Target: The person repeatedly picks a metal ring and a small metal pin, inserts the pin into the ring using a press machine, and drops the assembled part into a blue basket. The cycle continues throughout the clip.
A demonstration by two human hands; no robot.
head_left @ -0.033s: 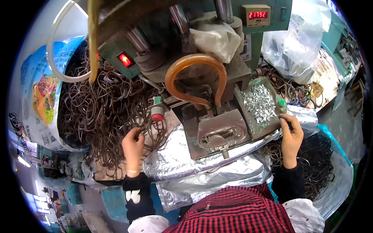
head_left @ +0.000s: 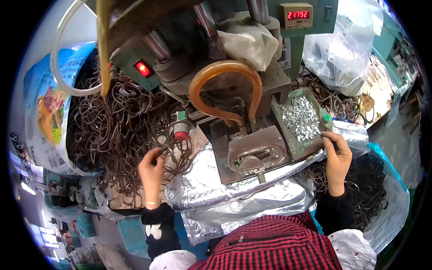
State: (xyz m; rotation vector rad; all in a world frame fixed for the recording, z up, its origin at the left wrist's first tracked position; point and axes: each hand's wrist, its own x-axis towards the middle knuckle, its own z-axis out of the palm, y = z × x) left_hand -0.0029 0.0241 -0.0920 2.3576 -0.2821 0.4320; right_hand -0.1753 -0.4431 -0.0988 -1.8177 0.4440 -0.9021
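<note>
**A:** Brown loops, thin rings of cord or rubber, lie in a big tangled heap across the left half of the frame. What are the hands doing with them?

**B:** The left hand, left of centre, has its fingers pinched narrow on a few strands at the heap's lower right edge. The right hand, at centre right, rests at the near corner of a green tray, its fingertips bunched close together; whether they grip anything I cannot tell.

**A:** What lies in the tray?

**B:** Small silvery metal pieces, heaped and shiny; their shape is too small to make out.

**A:** And between the hands?

**B:** A grey metal press fixture at the centre, with an amber curved hose arching above it. Crinkled silver foil covers the bench below. A red-topped button stands just left of the fixture.

**A:** What is hidden?

**B:** More dark loops sit in a clear bag at lower right, partly behind the right forearm. The machine's upper part is cut off at the top edge, and the heap's far side disappears behind a printed sack at the left.
</note>
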